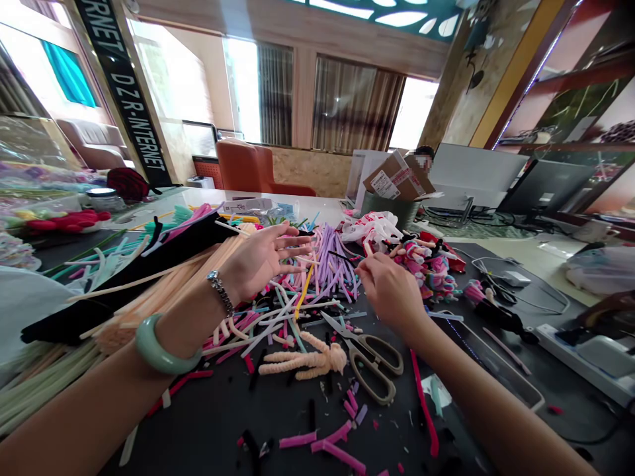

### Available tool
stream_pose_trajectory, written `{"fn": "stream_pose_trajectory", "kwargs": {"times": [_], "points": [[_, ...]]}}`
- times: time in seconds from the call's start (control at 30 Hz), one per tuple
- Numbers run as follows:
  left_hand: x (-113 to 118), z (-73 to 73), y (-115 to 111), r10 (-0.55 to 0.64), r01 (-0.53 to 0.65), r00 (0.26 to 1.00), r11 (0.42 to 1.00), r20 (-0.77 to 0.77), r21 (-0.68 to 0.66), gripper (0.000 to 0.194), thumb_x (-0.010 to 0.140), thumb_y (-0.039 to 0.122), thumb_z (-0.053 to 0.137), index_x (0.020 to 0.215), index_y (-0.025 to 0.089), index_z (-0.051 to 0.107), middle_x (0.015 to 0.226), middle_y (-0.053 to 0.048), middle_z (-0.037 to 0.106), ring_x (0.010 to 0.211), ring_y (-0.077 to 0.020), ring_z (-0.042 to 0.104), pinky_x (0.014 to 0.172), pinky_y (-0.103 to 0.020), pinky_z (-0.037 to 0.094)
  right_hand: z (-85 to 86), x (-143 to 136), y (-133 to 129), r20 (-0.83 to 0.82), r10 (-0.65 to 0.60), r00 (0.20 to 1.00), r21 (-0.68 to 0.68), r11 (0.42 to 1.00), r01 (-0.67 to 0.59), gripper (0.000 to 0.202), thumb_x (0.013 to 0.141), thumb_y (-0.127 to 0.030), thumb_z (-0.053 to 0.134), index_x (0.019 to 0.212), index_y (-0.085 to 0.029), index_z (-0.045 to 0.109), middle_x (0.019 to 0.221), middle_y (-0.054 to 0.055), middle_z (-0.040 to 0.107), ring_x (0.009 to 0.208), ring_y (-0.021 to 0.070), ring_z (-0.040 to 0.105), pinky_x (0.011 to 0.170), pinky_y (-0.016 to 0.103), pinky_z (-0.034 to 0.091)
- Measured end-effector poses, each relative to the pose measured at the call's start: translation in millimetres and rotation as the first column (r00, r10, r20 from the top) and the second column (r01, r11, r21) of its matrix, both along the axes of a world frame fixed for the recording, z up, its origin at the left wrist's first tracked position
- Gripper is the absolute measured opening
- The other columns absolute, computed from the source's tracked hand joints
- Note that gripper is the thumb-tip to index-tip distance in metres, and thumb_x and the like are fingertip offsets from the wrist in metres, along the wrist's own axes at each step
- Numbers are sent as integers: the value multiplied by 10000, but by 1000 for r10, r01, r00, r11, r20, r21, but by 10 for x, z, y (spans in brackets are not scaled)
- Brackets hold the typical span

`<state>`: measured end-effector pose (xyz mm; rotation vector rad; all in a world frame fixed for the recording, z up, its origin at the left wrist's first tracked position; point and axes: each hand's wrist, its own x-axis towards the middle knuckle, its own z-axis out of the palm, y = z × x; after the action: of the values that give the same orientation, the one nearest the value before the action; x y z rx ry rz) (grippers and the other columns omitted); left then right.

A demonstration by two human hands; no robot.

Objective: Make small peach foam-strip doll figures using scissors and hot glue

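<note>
Peach sticks [163, 291]: a big bunch of fuzzy sticks on the left of the dark table [278, 423]. They lie long-ways from low left up to the right. A black bunch [149, 264] lies across them.
Left hand [262, 261]: flat and wide open, fingers spread, palm facing right. It holds nothing. It floats over the mixed pile of cut sticks.
Purple sticks [330, 261]: between the two hands. They fan out and point away, toward the far side of the table.
Peach doll [307, 360]: a little fuzzy figure lying flat, head to the right, near the scissors [367, 357].
Right hand [389, 291]: fingers pinched together at a thin dark stick [342, 256] by the purple ones. The fingertips are turned away, so the grip is hard to see.
Pink dolls [426, 264]: a heap just past the right hand. They are too jumbled to tell apart.
</note>
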<state>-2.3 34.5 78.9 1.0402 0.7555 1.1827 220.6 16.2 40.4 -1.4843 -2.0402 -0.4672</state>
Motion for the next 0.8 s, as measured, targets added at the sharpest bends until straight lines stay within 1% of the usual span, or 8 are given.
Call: {"fn": "stream_pose_trajectory", "kwargs": {"times": [0.1, 0.2, 0.3, 0.43, 0.5, 0.57, 0.7, 0.8], "points": [[-17, -29, 54, 60, -60, 998, 998, 11, -14, 180, 879, 321, 511, 863, 154, 576, 1034, -129, 647, 1027, -281, 575, 786, -470, 507, -25, -41, -16, 35, 28, 999, -98, 995, -25, 162, 880, -188, 499, 801, -183, 640, 826, 57, 627, 591, 157, 577, 476, 276, 256], [1, -41, 51, 80, -79, 997, 997, 15, -25, 176, 880, 310, 507, 838, 153, 575, 1001, -120, 645, 991, -265, 580, 790, -470, 502, -42, -76, -22, 9, 55, 998, -158, 986, -53, 180, 888, -165, 477, 849, -183, 652, 865, 63, 633, 646, 165, 601, 505, 269, 295], [44, -37, 1, 51, -51, 999, 998, 17, -39, 169, 871, 302, 521, 835, 147, 578, 999, -120, 639, 952, -257, 583, 780, -467, 501, -70, -116, -23, -50, 117, 992, -203, 971, -125, 195, 906, -197, 474, 894, -197, 669, 900, 50, 645, 747, 168, 622, 590, 257, 366], [115, -43, -68, -8, 10, 999, 998, 32, -58, 196, 872, 326, 519, 871, 139, 577, 1020, -135, 621, 980, -268, 566, 801, -479, 495, -139, -182, -29, -148, 208, 967, -234, 943, -239, 213, 902, -330, 523, 966, -201, 679, 955, 44, 654, 834, 171, 624, 697, 255, 412], [152, -56, -91, -48, 51, 998, 996, 44, -71, 173, 879, 304, 505, 888, 141, 566, 1041, -136, 611, 1024, -277, 555, 825, -493, 490, -174, -207, -26, -194, 238, 952, -242, 928, -282, 245, 873, -375, 567, 993, -193, 678, 969, 45, 659, 851, 173, 621, 718, 255, 418], [187, -73, -113, -85, 89, 995, 993, 55, -79, 145, 884, 277, 495, 889, 145, 556, 1046, -128, 603, 1046, -272, 551, 837, -489, 490, -203, -222, -14, -234, 264, 936, -251, 913, -321, 255, 846, -389, 605, 995, -197, 681, 958, 34, 668, 820, 160, 620, 704, 244, 422], [233, -90, -163, -124, 129, 991, 989, 58, -75, 144, 873, 283, 518, 886, 147, 563, 1013, -108, 593, 1034, -257, 552, 843, -480, 492, -235, -229, 22, -276, 287, 917, -269, 893, -360, 137, 857, -299, 602, 873, -199, 693, 822, -7, 682, 693, 114, 602, 627, 203, 405], [224, -60, -187, -93, 95, 995, 994, 41, -56, 139, 871, 273, 515, 881, 145, 567, 1001, -110, 590, 1028, -267, 553, 829, -487, 488, -235, -206, 48, -264, 257, 930, -274, 904, -328, 113, 859, -229, 590, 803, -194, 682, 806, -8, 682, 714, 117, 600, 632, 202, 391]]}}
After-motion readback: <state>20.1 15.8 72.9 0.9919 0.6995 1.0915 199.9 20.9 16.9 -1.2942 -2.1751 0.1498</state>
